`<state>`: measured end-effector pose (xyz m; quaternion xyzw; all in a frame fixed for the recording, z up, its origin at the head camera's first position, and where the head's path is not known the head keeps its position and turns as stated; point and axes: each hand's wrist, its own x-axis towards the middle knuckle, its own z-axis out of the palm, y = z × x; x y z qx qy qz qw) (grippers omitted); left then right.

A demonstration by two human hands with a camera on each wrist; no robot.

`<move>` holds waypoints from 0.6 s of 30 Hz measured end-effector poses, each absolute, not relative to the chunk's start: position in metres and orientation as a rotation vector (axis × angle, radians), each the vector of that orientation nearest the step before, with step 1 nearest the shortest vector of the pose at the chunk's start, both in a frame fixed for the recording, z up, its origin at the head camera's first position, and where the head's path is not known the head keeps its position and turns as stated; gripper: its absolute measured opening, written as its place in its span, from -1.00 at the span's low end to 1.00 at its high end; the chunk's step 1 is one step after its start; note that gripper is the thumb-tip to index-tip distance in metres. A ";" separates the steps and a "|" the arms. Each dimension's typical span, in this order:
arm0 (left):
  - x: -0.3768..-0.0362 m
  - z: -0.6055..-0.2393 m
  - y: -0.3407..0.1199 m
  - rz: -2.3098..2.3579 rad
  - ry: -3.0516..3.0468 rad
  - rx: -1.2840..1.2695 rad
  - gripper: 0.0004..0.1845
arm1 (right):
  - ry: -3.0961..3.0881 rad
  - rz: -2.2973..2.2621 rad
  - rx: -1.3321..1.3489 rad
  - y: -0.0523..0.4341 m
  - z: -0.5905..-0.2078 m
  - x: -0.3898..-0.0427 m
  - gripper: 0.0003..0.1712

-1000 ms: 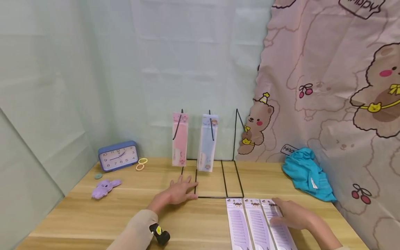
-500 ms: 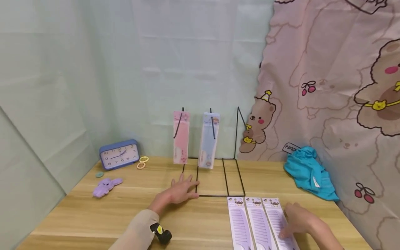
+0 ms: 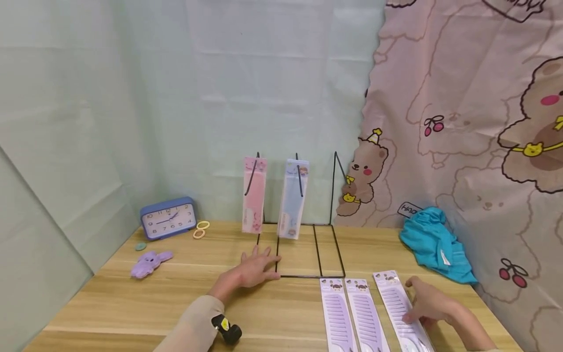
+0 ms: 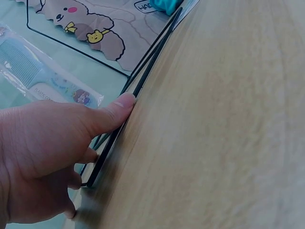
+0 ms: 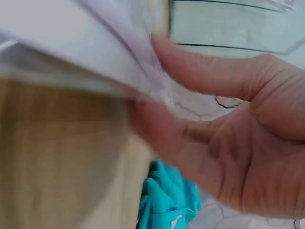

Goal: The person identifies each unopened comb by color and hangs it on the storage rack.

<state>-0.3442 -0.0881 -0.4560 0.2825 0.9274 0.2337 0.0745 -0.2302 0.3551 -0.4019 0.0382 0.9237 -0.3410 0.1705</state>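
My right hand (image 3: 433, 304) pinches a packaged purple comb (image 3: 398, 302) by its right edge, thumb on the front and fingers behind. In the right wrist view the pack (image 5: 81, 45) is blurred, its edge between thumb and fingers. Two more purple comb packs (image 3: 336, 310) (image 3: 364, 310) lie side by side on the table to its left. My left hand (image 3: 252, 271) rests spread at the front left corner of a black wire rack (image 3: 317, 250), thumb (image 4: 114, 112) on its front wire. A pink comb pack (image 3: 255, 208) and a blue comb pack (image 3: 290, 208) hang from its hooks; the right hook (image 3: 340, 168) carries nothing.
A blue clock (image 3: 168, 218), two hair ties (image 3: 202, 225), a green ring (image 3: 140, 246) and a purple plush toy (image 3: 149, 264) sit at the left. Bunched teal cloth (image 3: 435, 244) lies at the right by the bear-print curtain (image 3: 466, 146).
My right hand has gripped the rightmost purple comb pack and shifted it right, apart from the other two, its near side lifting. The left hand has stayed on the rack.
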 end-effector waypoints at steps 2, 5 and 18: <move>-0.343 -0.457 -0.087 0.702 2.780 0.850 -0.37 | 2.604 -1.106 0.038 0.361 -0.390 -0.227 -0.06; -0.342 -0.458 -0.086 0.701 2.781 0.857 -0.37 | 2.622 -1.250 -0.072 0.365 -0.366 -0.221 0.00; -0.343 -0.457 -0.087 0.687 2.794 0.837 -0.38 | 3.034 -1.649 -1.106 0.300 -0.327 -0.209 -0.50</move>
